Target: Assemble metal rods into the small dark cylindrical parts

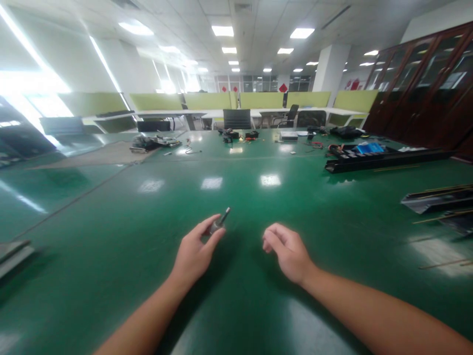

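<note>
My left hand [195, 249] is closed around a small round metal piece with a thin shaft [218, 225], gripped between thumb and fingers. Its dark shaft with a pale tip points up and to the right; its exact kind cannot be made out. To the right, apart from it, my right hand [286, 246] is curled with the thumb against the bent fingers. Whatever those fingers may hold is hidden. Both hands are over the green tabletop [236, 296].
Black metal channels with a blue item [369, 148] lie at the right, near more metal profiles [439, 199] and thin rods. Tools and cables [155, 142] lie at the far left. A flat grey piece [15, 256] sits at the left edge. Chairs [242, 119] stand beyond.
</note>
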Demonstrator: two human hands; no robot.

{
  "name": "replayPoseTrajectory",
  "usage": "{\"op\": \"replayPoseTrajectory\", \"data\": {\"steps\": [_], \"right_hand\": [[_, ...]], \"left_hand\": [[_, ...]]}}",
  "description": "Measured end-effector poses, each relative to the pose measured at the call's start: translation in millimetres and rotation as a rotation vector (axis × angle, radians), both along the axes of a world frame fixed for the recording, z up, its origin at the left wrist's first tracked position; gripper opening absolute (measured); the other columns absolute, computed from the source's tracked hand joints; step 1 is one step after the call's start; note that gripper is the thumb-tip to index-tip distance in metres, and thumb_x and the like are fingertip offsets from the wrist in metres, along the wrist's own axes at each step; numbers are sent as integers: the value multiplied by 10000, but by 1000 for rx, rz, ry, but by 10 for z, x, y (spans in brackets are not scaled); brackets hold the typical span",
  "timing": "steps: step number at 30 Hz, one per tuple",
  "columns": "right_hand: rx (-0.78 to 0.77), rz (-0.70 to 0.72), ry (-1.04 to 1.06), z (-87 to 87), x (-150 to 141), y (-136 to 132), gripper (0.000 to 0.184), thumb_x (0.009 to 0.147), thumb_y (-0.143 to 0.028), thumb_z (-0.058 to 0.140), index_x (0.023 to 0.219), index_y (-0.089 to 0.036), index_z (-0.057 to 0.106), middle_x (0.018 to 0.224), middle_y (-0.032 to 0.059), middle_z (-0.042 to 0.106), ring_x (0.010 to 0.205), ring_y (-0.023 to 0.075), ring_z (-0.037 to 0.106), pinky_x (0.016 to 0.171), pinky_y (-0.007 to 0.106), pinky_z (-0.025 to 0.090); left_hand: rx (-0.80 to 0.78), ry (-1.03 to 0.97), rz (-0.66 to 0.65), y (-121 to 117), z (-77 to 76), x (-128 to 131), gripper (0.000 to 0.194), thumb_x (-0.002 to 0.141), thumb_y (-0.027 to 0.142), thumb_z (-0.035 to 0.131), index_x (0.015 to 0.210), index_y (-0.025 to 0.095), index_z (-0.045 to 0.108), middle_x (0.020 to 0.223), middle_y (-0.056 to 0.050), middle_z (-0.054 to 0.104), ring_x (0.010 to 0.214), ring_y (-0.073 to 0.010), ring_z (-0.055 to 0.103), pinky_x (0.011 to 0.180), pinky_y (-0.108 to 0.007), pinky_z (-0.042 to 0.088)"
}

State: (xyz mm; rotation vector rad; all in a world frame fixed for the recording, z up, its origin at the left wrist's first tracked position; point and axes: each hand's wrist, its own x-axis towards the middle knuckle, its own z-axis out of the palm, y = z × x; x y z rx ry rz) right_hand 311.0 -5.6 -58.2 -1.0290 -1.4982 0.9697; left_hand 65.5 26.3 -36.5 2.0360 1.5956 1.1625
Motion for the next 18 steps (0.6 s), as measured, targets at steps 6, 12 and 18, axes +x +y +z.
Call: {"op": "replayPoseTrajectory", "data": {"steps": [6,12,18], "right_hand": [[66,-15,48,38,-10,-22,372,1009,-438,448,764,-189,579,693,16,617,683,154,595,699,275,474],[58,-7,102,5,0,-10,394,1026,-443,384,773,-196,557,676,11,631,632,153,593,679,284,475],[53,6,89,5,-6,-3,465,1026,-463,359,708,-193,565,663,21,628,638,152,592,696,282,483]], "left_hand": [[-166,-243,-79,37,-38,31,447,817,510,682,1096,162,645,1062,-103,737,962,-251,709,961,-426,553],[-192,-253,-103,-2,54,-22,470,777,524,728,1051,157,620,1021,-116,742,938,-263,724,945,-442,570],[-122,-34,97,-38,216,-630,642,773,628,643,1231,183,570,1071,-119,733,963,-293,721,943,-485,566]]}}
